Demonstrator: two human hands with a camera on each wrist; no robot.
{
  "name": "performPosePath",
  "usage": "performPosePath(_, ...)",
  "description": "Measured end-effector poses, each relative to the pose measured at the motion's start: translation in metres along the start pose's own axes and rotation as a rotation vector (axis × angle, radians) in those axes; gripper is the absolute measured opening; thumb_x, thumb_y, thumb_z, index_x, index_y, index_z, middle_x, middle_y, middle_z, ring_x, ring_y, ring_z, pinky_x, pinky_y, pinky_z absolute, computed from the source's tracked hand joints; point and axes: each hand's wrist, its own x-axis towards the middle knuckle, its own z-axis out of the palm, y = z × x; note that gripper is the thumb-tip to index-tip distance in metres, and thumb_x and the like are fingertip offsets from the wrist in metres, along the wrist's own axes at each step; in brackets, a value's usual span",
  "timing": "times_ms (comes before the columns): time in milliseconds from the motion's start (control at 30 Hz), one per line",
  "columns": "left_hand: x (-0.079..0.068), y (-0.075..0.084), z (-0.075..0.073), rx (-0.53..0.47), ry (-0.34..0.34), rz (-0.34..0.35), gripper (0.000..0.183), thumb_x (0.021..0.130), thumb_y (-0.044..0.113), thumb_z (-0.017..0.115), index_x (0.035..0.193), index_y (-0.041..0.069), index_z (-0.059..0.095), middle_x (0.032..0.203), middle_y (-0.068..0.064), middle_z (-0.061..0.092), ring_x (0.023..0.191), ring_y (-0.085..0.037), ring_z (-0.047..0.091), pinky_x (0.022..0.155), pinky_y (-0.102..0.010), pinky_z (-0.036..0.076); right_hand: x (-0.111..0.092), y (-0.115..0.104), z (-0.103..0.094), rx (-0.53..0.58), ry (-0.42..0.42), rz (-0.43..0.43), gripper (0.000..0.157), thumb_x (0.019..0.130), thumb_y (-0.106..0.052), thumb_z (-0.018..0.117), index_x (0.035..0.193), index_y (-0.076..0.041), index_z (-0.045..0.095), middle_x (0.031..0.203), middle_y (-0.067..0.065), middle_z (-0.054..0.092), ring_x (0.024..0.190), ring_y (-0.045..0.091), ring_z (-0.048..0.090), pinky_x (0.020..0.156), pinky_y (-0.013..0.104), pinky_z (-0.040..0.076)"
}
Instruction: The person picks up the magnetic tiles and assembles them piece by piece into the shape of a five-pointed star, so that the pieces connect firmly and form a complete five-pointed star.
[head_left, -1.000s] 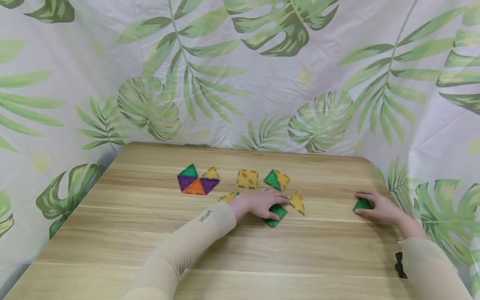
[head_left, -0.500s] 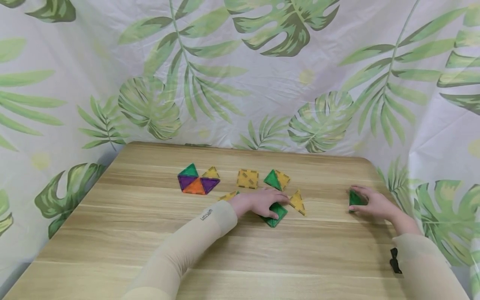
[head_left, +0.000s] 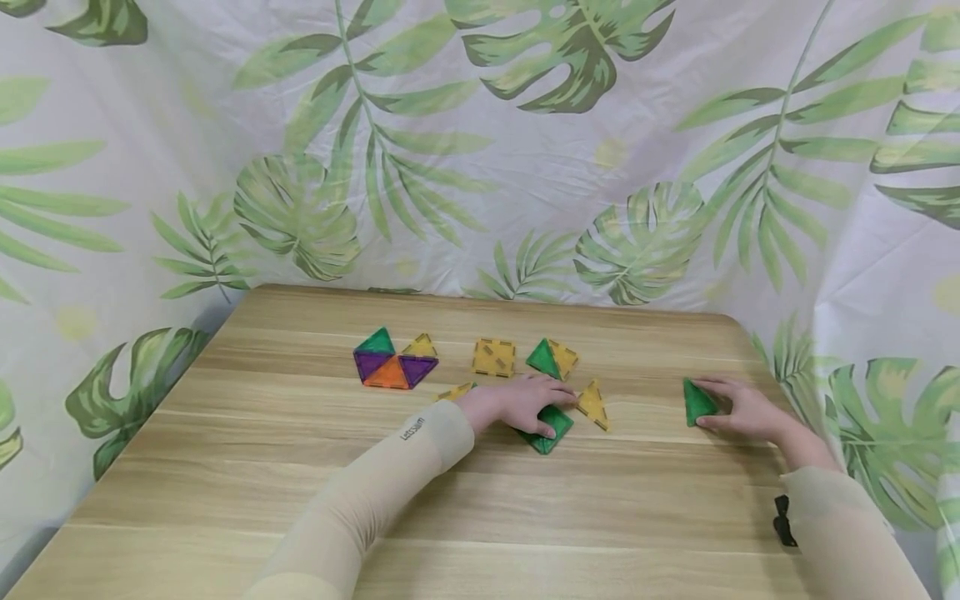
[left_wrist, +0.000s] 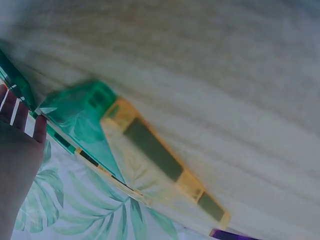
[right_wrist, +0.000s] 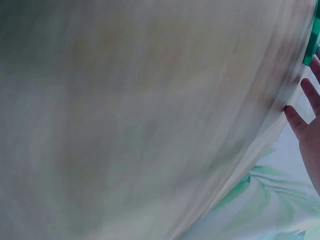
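Wood-grain desk (head_left: 637, 508): right hand (head_left: 746, 410) has its grip pinched on green triangle (head_left: 698, 405) toward right side, likely leaving inward edge clear; left hand (head_left: 525, 405), fingers apart far as visible, probably steadies green square (head_left: 558, 422) mid-desk.

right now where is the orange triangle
In the head view, the orange triangle lies to the left of the left hand, between the left purple triangle and the right purple triangle.
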Motion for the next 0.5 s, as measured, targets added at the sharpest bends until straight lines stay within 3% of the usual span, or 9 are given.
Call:
performPosePath(233,-0.001,0.002,-0.004,0.014,-0.016,0.004,0.067,0.091,0.043,0.058,0.149,0.024,0.030,0.155,0.003,0.025,0.143,-0.020,0.020,0.115,-0.044,0.017,0.010,-0.014,0.002,-0.035,-0.028,-0.048,0.073,0.078,-0.041,0.074,0.133,0.001,0.050,0.136,0.028,0.044,0.121,0.052,0.041,0.094,0.063,0.035)
performPosePath(500,0.000,0.003,-0.005,0.038,-0.010,0.010,0.068,0.091,0.044,0.059,0.149,0.023,0.030,0.154,0.002,0.026,0.142,-0.022,0.022,0.115,-0.044,0.018,0.029,-0.036,0.007,0.035,-0.082,-0.110,0.073,0.078,-0.035,0.076,0.135,0.002,0.048,0.139,0.026,0.043,0.125,0.049,0.039,0.099,0.061,0.033)
